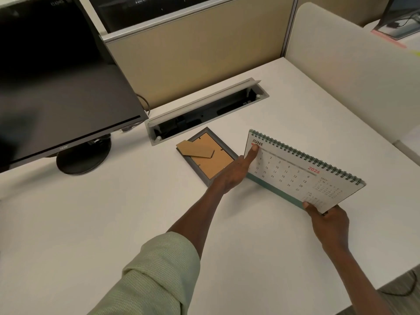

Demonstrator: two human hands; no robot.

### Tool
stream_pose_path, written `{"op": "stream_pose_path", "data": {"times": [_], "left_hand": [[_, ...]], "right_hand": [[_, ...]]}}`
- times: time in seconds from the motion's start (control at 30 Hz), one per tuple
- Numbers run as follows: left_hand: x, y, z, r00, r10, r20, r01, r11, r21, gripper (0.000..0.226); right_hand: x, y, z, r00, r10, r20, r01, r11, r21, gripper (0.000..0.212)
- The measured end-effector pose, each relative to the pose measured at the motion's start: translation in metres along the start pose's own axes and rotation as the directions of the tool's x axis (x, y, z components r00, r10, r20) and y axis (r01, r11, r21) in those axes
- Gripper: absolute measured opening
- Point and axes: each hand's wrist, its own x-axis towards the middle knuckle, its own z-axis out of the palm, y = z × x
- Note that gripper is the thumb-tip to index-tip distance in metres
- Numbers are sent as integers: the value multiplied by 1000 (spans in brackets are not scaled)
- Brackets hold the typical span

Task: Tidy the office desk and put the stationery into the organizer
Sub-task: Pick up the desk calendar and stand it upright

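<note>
A spiral-bound desk calendar (302,171) showing June 2026 stands tilted on the white desk (91,212) at the right. My left hand (234,173) holds its left edge, thumb pressed on the page near the word June. My right hand (327,221) pinches its lower right corner. A grey picture frame (209,155) lies face down just left of the calendar, its cardboard stand (195,148) folded out on the back. My left wrist partly covers the frame's near corner.
A black monitor (61,87) on a round stand fills the left. An open cable tray (204,110) is sunk into the desk behind the frame. Beige partition panels (204,53) close the back and right. The desk's near-right edge drops to carpet.
</note>
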Motion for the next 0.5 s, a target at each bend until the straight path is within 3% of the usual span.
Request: {"op": "stream_pose_path", "data": {"times": [0.13, 0.3, 0.5], "left_hand": [[18, 5, 0, 998, -16, -56, 22, 993, 117, 89], [39, 12, -8, 999, 34, 0, -33, 979, 202, 66], [50, 9, -8, 1000, 13, 14, -16, 983, 183, 65]], "right_hand": [[27, -10, -1, 1000, 19, 8, -19, 1000, 6, 32], [50, -18, -3, 999, 7, 37, -7, 1000, 3, 35], [61, -18, -7, 998, 1, 62, 0, 1000, -6, 36]]}}
